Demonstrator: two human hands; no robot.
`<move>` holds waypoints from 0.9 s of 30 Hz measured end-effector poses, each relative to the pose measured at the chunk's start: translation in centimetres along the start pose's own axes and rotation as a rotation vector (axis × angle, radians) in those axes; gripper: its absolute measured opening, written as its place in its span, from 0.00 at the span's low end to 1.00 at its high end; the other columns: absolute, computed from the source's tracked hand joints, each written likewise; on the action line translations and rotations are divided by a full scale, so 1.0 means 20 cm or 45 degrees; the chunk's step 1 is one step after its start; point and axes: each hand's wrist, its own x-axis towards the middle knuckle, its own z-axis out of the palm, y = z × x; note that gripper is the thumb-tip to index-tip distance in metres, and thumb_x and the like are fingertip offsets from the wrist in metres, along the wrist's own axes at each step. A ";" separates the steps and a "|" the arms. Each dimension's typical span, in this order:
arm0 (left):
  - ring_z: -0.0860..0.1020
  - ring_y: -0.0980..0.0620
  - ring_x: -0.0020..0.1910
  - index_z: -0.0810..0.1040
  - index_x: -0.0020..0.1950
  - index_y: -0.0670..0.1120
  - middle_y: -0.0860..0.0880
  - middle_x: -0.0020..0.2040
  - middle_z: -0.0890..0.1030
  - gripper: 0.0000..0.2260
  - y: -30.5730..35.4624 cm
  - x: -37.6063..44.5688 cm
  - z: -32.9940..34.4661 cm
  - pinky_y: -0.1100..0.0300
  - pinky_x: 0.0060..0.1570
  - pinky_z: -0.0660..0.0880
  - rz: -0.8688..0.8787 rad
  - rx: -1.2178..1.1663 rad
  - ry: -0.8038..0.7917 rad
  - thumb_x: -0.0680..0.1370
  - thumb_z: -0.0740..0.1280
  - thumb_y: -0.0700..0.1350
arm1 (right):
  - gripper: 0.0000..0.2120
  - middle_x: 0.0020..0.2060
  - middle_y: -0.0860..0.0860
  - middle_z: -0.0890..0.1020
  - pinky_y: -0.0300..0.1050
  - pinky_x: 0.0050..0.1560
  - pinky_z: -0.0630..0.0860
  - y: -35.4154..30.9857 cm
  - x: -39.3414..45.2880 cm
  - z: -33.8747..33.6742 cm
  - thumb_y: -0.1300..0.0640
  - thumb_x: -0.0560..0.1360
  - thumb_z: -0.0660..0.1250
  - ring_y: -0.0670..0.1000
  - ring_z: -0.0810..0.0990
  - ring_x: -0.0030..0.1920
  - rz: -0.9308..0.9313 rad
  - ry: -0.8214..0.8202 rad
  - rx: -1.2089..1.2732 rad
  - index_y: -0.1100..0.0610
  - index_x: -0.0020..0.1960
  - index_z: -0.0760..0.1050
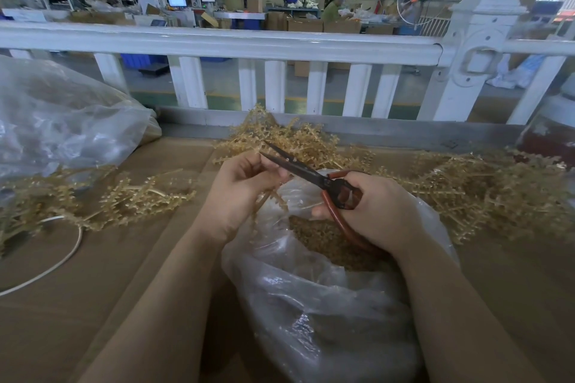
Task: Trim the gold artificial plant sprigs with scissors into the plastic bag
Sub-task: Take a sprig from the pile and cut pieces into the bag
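Note:
My left hand pinches a gold sprig over the mouth of a clear plastic bag. The sprig hangs down from my fingers into the opening. Red-handled scissors sit in the grip of my right hand, their dark blades slightly apart and pointing up-left past my left fingertips. Gold cut pieces fill the inside of the bag. More gold sprigs lie in heaps behind the hands, at the right and at the left.
The work surface is brown cardboard. A second, large clear bag lies at the far left. A white cable loops on the left. A white railing runs across behind the table, with a workshop beyond it.

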 end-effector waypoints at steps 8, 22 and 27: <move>0.78 0.51 0.42 0.81 0.49 0.35 0.38 0.43 0.82 0.03 0.01 -0.01 0.01 0.60 0.48 0.75 0.001 0.220 -0.065 0.76 0.69 0.32 | 0.32 0.43 0.39 0.82 0.38 0.45 0.76 -0.02 0.00 -0.02 0.21 0.62 0.64 0.40 0.78 0.43 -0.009 -0.084 -0.060 0.44 0.53 0.78; 0.77 0.39 0.46 0.80 0.53 0.30 0.31 0.49 0.80 0.06 0.01 -0.01 0.02 0.49 0.53 0.73 0.011 0.217 -0.097 0.77 0.67 0.31 | 0.18 0.34 0.34 0.79 0.25 0.37 0.69 -0.03 0.00 -0.02 0.23 0.63 0.69 0.26 0.73 0.45 -0.038 -0.066 -0.002 0.34 0.39 0.71; 0.77 0.43 0.44 0.81 0.52 0.32 0.34 0.45 0.80 0.06 0.01 -0.01 0.02 0.51 0.52 0.72 -0.001 0.261 -0.132 0.77 0.68 0.31 | 0.22 0.35 0.37 0.80 0.30 0.32 0.66 -0.03 0.00 -0.02 0.21 0.62 0.67 0.32 0.77 0.41 -0.011 -0.073 -0.003 0.37 0.41 0.73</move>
